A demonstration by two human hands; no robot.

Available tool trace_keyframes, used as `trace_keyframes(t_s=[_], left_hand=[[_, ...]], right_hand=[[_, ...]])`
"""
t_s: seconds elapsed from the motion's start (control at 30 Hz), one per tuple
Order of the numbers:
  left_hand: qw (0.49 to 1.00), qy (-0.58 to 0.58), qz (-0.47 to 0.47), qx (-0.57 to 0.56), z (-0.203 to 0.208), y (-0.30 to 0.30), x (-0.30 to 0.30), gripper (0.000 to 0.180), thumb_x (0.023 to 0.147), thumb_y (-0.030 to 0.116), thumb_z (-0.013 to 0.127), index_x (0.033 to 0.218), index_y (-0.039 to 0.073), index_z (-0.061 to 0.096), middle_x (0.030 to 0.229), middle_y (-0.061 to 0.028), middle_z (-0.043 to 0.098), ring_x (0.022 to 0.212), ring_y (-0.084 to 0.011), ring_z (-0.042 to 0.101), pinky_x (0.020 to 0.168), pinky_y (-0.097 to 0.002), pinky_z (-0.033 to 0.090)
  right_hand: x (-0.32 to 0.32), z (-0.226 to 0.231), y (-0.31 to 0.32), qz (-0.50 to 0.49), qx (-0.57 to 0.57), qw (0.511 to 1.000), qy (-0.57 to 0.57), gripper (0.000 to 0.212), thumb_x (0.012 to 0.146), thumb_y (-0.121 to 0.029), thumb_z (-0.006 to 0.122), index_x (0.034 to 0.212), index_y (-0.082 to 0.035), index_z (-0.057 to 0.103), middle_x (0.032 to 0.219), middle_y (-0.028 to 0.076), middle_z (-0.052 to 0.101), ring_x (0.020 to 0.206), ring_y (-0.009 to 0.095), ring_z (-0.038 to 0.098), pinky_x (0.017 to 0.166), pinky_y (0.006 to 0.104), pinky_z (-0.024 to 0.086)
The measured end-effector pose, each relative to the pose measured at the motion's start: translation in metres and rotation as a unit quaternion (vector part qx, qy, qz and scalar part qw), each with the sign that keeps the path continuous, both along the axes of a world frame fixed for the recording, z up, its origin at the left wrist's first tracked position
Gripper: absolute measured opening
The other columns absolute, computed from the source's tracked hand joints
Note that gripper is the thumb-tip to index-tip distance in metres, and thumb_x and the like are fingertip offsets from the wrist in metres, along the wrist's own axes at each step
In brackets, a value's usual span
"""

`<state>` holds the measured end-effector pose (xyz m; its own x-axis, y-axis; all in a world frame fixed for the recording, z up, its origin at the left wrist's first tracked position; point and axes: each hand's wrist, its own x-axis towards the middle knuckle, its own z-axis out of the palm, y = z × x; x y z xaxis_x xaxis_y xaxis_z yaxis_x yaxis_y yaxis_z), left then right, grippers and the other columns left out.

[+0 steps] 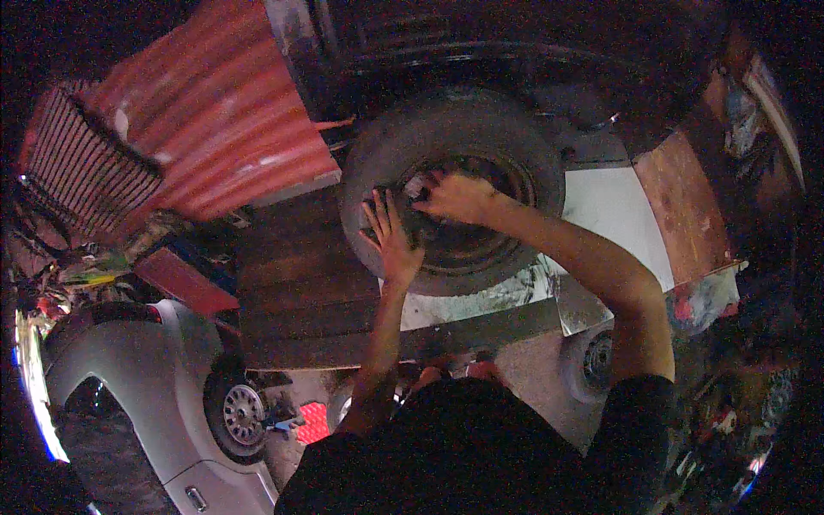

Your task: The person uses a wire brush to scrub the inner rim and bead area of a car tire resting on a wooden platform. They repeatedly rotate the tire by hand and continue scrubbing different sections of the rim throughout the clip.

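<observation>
A large dark tyre on its rim point(459, 279) is in front of me, with a dark vehicle body above it. My left hand point(395, 245) rests on the left side of the wheel, where tyre and rim meet, fingers stretched out and apart. At the upper left of the rim point(519, 193), my right hand point(459, 197) is closed, its fingertips around a small greyish piece point(415, 186) that I cannot make out. The fingertips of both hands are close together. Dim light hides detail inside the rim.
Beneath the wheel lie dark boards point(296, 283) and a stained white sheet point(472, 305). Red corrugated metal point(215, 112) and a dark grille point(90, 159) stand at left. A silver car point(163, 378) is lower left; another wheel point(592, 365) lies lower right. A brown panel point(691, 202) is at right.
</observation>
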<state>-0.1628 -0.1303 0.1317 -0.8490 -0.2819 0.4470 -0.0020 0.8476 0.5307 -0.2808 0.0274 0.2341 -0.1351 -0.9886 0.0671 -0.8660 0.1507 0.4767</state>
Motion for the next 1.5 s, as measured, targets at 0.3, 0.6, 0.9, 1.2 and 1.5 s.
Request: trace_keyframes(t_s=[0.3,0.6,0.9,1.2,1.5], left_hand=[[0.995,-0.091,0.002,-0.041,-0.013,-0.008,0.013,0.121,0.073,0.024,0.082,0.168,0.015,0.006,0.175,-0.0082,0.004,0.16,-0.0381,0.001,0.119,-0.0733,-0.003],[0.993,-0.044,0.008,-0.11,-0.02,0.004,0.019,0.123,0.07,0.018,0.084,0.167,0.01,0.008,0.175,-0.0086,0.008,0.161,-0.0328,0.004,0.124,-0.0657,0.002],[0.986,-0.07,0.0,-0.148,-0.053,-0.007,0.007,0.113,0.07,0.015,0.082,0.164,0.006,0.02,0.174,-0.0063,0.011,0.161,-0.0289,0.008,0.125,-0.0633,0.007],[0.991,-0.072,-0.02,-0.112,-0.046,-0.014,0.024,0.107,0.074,0.013,0.075,0.164,0.006,0.019,0.174,-0.0076,0.013,0.161,-0.0287,0.009,0.124,-0.0659,0.005],[0.99,-0.076,-0.01,-0.119,-0.059,-0.015,0.037,0.103,0.077,0.012,0.071,0.165,0.006,0.017,0.175,-0.008,0.009,0.161,-0.031,0.006,0.123,-0.067,0.005]], right_hand=[[-0.035,-0.029,0.146,-0.256,-0.045,0.966,-0.011,0.054,0.093,-0.017,0.06,0.146,-0.025,0.056,0.097,0.011,0.073,0.086,0.029,0.075,0.071,0.0435,0.061],[-0.013,0.035,0.023,-0.159,0.069,0.981,-0.09,0.059,0.096,-0.017,0.058,0.151,-0.038,0.049,0.106,0.014,0.071,0.089,0.03,0.075,0.077,0.0437,0.063],[0.017,-0.161,0.194,-0.44,-0.111,0.881,-0.132,0.055,0.094,-0.025,0.061,0.148,-0.032,0.053,0.104,0.017,0.072,0.095,0.038,0.073,0.083,0.0511,0.058],[0.013,-0.103,0.145,-0.465,-0.052,0.864,-0.187,0.061,0.095,-0.027,0.062,0.154,-0.031,0.047,0.115,0.023,0.071,0.11,0.043,0.069,0.094,0.0548,0.054],[0.027,-0.149,0.124,-0.504,-0.081,0.804,-0.306,0.07,0.094,-0.024,0.062,0.159,-0.019,0.037,0.126,0.027,0.066,0.092,0.044,0.073,0.077,0.056,0.059]])
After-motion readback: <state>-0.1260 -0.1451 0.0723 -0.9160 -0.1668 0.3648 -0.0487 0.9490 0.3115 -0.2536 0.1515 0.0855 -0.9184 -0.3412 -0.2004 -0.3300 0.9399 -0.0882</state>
